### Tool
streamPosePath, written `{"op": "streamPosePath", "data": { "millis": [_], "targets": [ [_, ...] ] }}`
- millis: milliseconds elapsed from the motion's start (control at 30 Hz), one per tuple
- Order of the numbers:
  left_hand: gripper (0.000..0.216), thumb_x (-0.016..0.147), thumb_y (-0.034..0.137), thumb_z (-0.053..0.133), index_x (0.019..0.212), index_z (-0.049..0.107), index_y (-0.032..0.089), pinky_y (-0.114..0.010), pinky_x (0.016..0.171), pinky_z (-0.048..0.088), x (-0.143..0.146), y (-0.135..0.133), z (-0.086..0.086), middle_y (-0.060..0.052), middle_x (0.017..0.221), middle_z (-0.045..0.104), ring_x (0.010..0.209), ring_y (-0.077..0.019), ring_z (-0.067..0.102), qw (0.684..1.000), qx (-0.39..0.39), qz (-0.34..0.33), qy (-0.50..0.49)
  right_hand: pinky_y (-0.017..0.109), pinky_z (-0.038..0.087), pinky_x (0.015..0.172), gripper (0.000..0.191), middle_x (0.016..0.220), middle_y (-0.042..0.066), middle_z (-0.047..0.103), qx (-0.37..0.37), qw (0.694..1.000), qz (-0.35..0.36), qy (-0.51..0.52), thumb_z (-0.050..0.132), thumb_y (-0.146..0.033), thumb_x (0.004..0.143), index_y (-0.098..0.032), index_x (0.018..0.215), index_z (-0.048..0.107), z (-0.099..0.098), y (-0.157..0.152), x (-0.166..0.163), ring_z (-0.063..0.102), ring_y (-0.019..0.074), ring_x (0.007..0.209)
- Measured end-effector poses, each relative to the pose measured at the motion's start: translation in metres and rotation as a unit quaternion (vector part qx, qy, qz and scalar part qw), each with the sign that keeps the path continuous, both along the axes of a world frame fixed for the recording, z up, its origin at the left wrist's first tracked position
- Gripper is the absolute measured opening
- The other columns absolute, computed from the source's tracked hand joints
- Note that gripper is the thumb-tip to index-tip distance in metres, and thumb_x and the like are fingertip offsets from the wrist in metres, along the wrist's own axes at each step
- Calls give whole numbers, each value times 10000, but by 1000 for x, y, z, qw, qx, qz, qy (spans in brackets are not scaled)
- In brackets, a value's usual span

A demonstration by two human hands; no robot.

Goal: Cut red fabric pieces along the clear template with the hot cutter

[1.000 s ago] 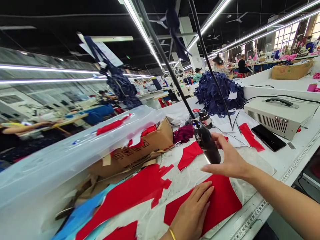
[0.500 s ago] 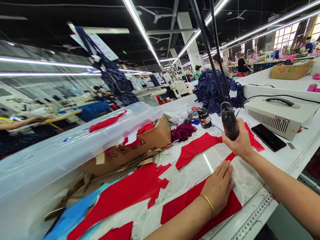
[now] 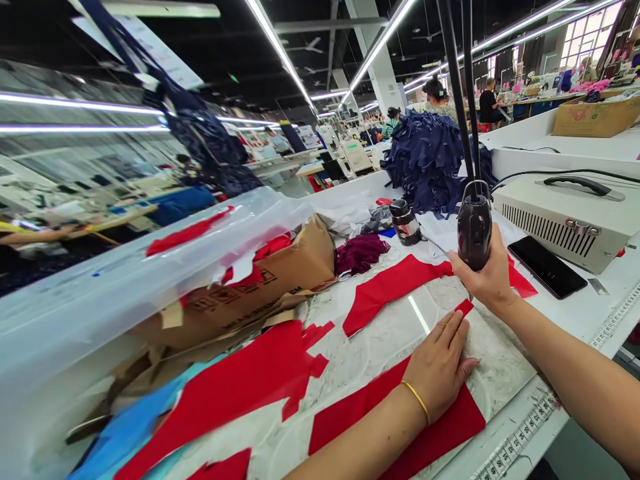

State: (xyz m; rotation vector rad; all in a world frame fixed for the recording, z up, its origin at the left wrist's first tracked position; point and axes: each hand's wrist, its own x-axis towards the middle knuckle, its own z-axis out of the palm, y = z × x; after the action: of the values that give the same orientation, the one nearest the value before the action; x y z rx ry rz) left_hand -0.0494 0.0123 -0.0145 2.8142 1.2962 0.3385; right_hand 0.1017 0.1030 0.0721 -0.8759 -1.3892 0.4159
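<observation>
My right hand (image 3: 493, 270) is wrapped around a black corded cutting tool (image 3: 474, 233), held upright by its rounded body. Its thin tip points down beside the end of a narrow red fabric strip (image 3: 464, 307). My left hand (image 3: 437, 367), with a gold bangle at the wrist, lies flat with fingers stretched along a red fabric piece (image 3: 365, 403). Beyond it, another red fabric piece (image 3: 387, 290) lies on the clear work sheet (image 3: 380, 333). To the left is a large red piece (image 3: 240, 380) with a jagged end.
A cardboard box (image 3: 280, 280) with red cloth stands at the left. Behind are maroon scraps (image 3: 361, 253), a dark jar (image 3: 405, 223) and a navy fabric pile (image 3: 425, 160). At the right are a phone (image 3: 547, 267), a vented metal box (image 3: 565, 213) and a tape measure (image 3: 520, 433).
The camera view has shifted slightly. The cutting tool sits a little higher and farther right in view, still in my right hand. My left hand stays flat on the red fabric.
</observation>
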Motion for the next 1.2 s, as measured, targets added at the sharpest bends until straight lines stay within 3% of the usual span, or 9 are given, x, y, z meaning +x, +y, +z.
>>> {"op": "streamPosePath", "data": {
  "millis": [200, 433, 633, 800, 933, 1067, 1200],
  "targets": [
    [554, 1060, 444, 461, 1480, 447, 84, -531, 1155, 452, -1, -1, -1, -233, 1544, 474, 1457, -342, 436, 1000, -1, -8, -16, 297, 411, 605, 268, 714, -46, 465, 17, 1000, 0, 4, 626, -367, 747, -259, 860, 408, 1, -1, 0, 450, 140, 649],
    [553, 1068, 461, 430, 1500, 420, 116, -525, 1173, 431, 0, 0, -2, -215, 1554, 468, 1475, -331, 410, 1000, -9, -2, -10, 292, 390, 578, 304, 681, -59, 419, -16, 1000, 10, -16, 621, -373, 742, -268, 824, 348, -4, 0, -2, 425, 134, 619],
    [497, 1064, 421, 442, 1461, 454, 123, -533, 1160, 444, -1, -2, 10, -202, 1545, 472, 1452, -338, 430, 999, -10, 2, -41, 303, 415, 559, 315, 690, -59, 452, -19, 999, 12, 25, 644, -366, 748, -269, 892, 381, -4, -2, 1, 465, 138, 574],
    [314, 1031, 245, 467, 1314, 595, 204, -482, 1023, 534, -3, 10, 26, -119, 1270, 634, 1191, -276, 590, 994, -22, 71, -85, 320, 438, 598, 334, 738, -39, 483, 8, 1000, -7, 25, 679, -382, 752, -269, 893, 398, 0, -8, 9, 514, 159, 633],
    [201, 1005, 246, 529, 1111, 689, 186, -454, 896, 547, 2, 33, 27, -92, 1015, 642, 1012, -271, 604, 985, -22, 149, -81, 317, 418, 554, 342, 686, -50, 492, 2, 1000, -12, 23, 702, -395, 761, -270, 905, 418, -3, -13, 13, 497, 153, 568],
    [131, 951, 323, 667, 974, 693, 196, -441, 864, 523, 12, 46, 24, -73, 966, 619, 1011, -282, 587, 977, -34, 197, -73, 307, 393, 510, 344, 684, -55, 485, 3, 1000, -3, 18, 710, -403, 751, -269, 904, 433, -5, -21, 15, 468, 136, 533],
    [66, 910, 231, 704, 870, 663, 198, -416, 863, 514, 20, 53, 24, -67, 1003, 627, 1035, -278, 578, 975, -49, 208, -65, 302, 408, 511, 318, 706, -50, 506, 18, 1000, 16, 4, 714, -385, 756, -265, 874, 444, -2, -31, 16, 468, 128, 550]
  ]
}}
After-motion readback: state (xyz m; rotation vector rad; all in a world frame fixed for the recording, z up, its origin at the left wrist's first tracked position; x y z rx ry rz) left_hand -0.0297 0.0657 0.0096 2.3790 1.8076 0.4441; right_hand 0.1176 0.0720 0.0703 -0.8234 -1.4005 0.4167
